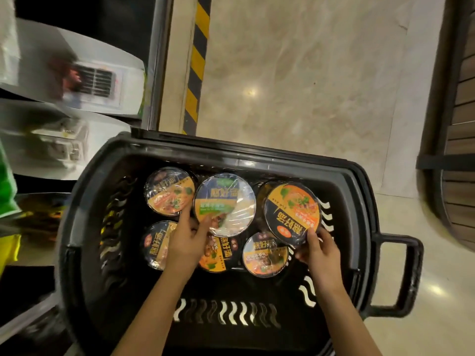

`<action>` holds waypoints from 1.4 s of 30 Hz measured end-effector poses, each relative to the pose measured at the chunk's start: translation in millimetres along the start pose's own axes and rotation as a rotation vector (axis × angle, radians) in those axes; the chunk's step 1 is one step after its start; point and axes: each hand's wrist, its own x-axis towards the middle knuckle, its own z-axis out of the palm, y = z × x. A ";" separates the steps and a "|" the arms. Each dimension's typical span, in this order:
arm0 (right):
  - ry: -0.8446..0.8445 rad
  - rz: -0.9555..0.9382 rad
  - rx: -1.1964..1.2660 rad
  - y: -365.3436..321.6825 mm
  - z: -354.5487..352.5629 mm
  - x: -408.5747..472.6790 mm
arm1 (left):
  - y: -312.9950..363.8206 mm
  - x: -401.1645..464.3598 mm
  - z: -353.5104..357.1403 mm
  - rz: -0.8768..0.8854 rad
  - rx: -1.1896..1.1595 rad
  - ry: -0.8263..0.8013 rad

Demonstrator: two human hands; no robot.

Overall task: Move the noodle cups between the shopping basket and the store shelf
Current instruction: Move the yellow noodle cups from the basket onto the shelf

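Note:
A black shopping basket (84, 201) stands below me with several wrapped noodle cups in it. My left hand (187, 240) grips the near rim of a blue-and-white lidded cup (226, 199), which sits raised above the others. My right hand (320, 249) holds the near edge of an orange-and-black lidded cup (291, 209), tilted up at the basket's right side. Other orange cups lie at the far left (168, 190), near left (156, 244), the middle (218, 255) and near right (264, 254) of the basket floor.
The store shelf (64, 104) runs along the left, holding blurred pale packages and a green item. The basket's handle (401, 276) sticks out to the right. Beige floor tiles and a yellow-black striped strip (196, 62) lie beyond. A dark wooden fixture (452, 140) stands at right.

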 end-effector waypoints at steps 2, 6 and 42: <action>-0.025 0.018 -0.020 -0.3 -4.5 -9.5 | -3.2 -9.2 -6.8 -0.006 -0.018 0.022; -0.042 0.087 0.010 -0.4 -5.6 -19.5 | -10.2 -21.1 -11.9 0.018 0.027 0.060; -0.208 -0.052 0.293 -88.2 -38.6 -127.9 | 102.5 -116.0 -37.4 0.018 -0.239 0.093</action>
